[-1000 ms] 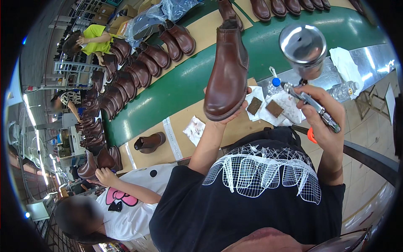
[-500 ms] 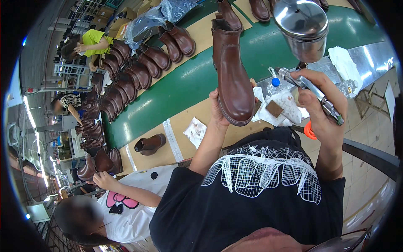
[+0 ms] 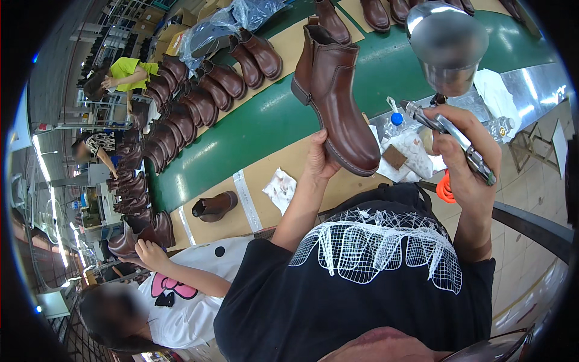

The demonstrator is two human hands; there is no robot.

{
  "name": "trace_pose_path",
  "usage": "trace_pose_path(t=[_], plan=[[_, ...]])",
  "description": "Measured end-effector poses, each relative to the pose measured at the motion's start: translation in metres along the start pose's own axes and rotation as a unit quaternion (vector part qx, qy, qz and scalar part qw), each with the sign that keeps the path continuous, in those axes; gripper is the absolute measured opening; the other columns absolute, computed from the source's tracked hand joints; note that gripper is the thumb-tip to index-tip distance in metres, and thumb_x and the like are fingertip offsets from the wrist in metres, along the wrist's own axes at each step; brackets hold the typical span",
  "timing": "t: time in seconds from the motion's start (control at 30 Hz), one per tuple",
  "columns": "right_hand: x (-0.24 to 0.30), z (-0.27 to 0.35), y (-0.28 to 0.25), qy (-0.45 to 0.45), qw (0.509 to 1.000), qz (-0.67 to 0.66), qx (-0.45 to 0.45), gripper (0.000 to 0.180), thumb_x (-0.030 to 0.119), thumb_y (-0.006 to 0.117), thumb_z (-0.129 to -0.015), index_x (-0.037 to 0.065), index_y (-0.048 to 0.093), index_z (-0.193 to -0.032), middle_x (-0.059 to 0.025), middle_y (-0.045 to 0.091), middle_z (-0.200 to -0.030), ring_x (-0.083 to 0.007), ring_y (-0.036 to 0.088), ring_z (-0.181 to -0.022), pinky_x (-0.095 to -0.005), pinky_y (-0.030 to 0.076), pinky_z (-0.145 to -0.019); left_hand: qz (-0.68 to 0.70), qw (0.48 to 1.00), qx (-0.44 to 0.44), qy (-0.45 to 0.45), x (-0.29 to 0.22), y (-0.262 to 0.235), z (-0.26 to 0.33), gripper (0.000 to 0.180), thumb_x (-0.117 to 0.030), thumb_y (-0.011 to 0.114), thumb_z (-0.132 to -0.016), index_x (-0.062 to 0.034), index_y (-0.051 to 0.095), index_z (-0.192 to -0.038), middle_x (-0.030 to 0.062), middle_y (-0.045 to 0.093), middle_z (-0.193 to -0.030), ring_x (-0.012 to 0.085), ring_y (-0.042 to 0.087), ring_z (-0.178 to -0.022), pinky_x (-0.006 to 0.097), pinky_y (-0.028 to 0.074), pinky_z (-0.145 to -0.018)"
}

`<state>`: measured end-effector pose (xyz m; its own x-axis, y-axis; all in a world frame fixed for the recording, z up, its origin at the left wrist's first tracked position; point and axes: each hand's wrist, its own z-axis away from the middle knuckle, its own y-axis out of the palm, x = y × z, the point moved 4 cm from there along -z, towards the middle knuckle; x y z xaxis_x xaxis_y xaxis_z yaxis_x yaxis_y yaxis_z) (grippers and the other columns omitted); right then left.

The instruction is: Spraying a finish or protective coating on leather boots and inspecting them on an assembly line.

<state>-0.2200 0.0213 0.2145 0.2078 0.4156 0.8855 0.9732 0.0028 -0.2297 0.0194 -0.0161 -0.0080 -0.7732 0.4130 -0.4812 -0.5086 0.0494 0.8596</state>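
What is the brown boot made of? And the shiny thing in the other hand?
The brown boot in the left hand looks like smooth leather or a leather-like material: it has a soft sheen, stitched seams and a darker sole. The spray tool in the right hand looks like bare metal: silvery, with mirror-like highlights on its cup.
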Motion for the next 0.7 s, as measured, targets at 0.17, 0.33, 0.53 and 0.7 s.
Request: trace_pose_path(t=[0.17,0.33,0.53,0.7], plan=[[0.005,0.000,0.007,0.038,0.999,-0.003,0.029,0.026,0.012,0.071,-0.089,-0.002,0.068,-0.110,-0.0103,0.072,-0.100,-0.0153,0.065,-0.086,-0.0251,0.047,-0.075,-0.024,0.999,-0.034,0.034,-0.005,-0.005,0.005,0.070,-0.030,0.071,-0.086,-0.0092,0.039,-0.145,0.0110,0.059,-0.132,0.0260,0.064,-0.116,0.041,0.055,-0.099],[0.003,0.008,0.011,-0.058,0.996,0.072,0.021,0.025,0.014,0.071,-0.089,0.000,0.068,-0.109,-0.0088,0.071,-0.095,-0.0140,0.065,-0.076,-0.0269,0.046,-0.073,-0.071,0.993,-0.060,0.079,-0.007,0.003,0.004,0.068,-0.026,0.071,-0.087,-0.0139,0.039,-0.145,0.0065,0.060,-0.128,0.0218,0.064,-0.114,0.037,0.057,-0.096],[-0.003,0.007,0.013,0.012,1.000,0.019,-0.008,0.024,0.016,0.072,-0.088,0.003,0.069,-0.108,-0.0070,0.072,-0.094,-0.0150,0.063,-0.076,-0.0276,0.043,-0.075,-0.088,0.986,-0.074,0.118,-0.012,0.014,0.005,0.066,-0.016,0.071,-0.086,-0.0153,0.040,-0.145,0.0046,0.061,-0.127,0.0181,0.064,-0.112,0.034,0.058,-0.091],[0.006,0.012,0.022,-0.031,0.990,0.104,0.090,0.023,0.017,0.072,-0.088,0.005,0.070,-0.107,-0.0064,0.073,-0.095,-0.0143,0.060,-0.072,-0.0289,0.042,-0.073,-0.168,0.968,-0.111,0.151,-0.015,0.012,0.005,0.072,-0.023,0.073,-0.085,-0.0133,0.038,-0.147,0.0055,0.052,-0.137,0.0249,0.052,-0.128,0.045,0.044,-0.108]])
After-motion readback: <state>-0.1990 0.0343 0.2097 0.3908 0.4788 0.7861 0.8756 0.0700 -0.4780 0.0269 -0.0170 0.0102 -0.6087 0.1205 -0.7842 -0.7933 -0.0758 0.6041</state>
